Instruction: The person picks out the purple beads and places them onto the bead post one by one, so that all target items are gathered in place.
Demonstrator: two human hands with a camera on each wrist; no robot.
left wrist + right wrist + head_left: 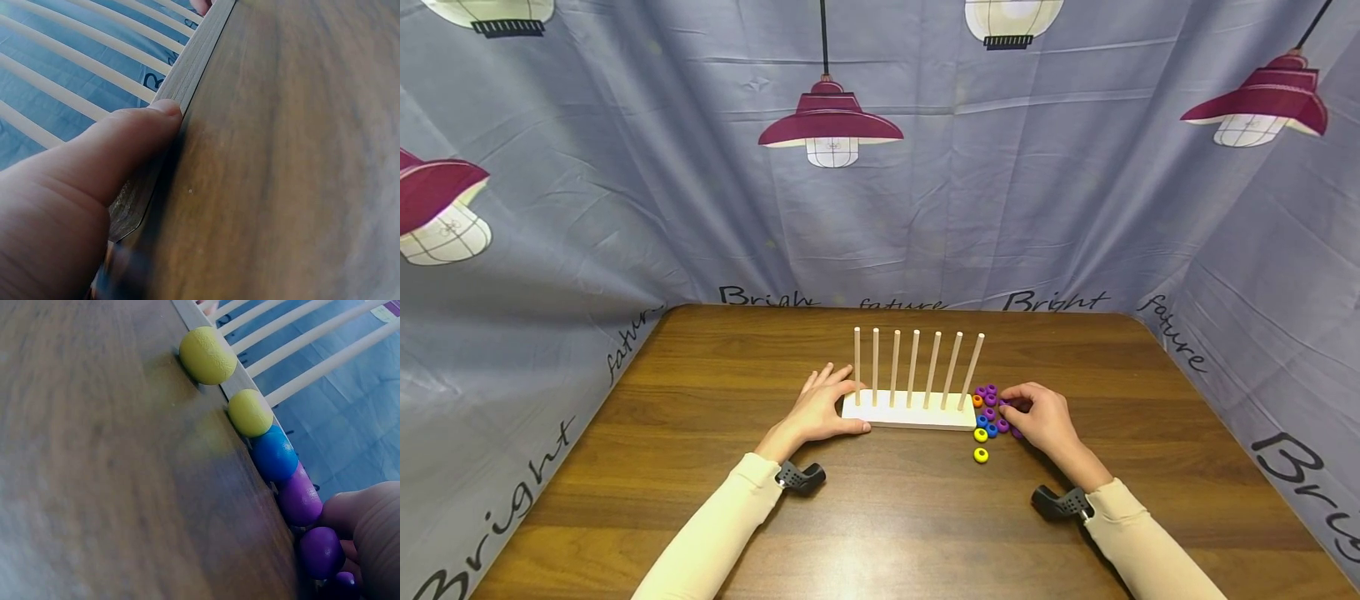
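A pale wooden peg stand [910, 419] with a row of several upright pegs sits on the table. My left hand [817, 413] grips its left end, thumb [144, 128] along the front side and the other fingers spread behind. Beyond the right end lies a cluster of beads with holes: purple beads [990, 400], blue beads [275, 456], an orange bead [977, 401] and two yellow beads [207, 356]. My right hand [1041, 417] reaches in from the right, thumb and forefinger closed about a purple bead mostly hidden by the fingertips. The pegs hold no beads.
The brown wooden table [880, 517] extends around the stand on all sides. A grey-blue curtain [940, 225] printed with lamps and lettering hangs behind and at both sides. Each wrist wears a black camera mount [801, 478].
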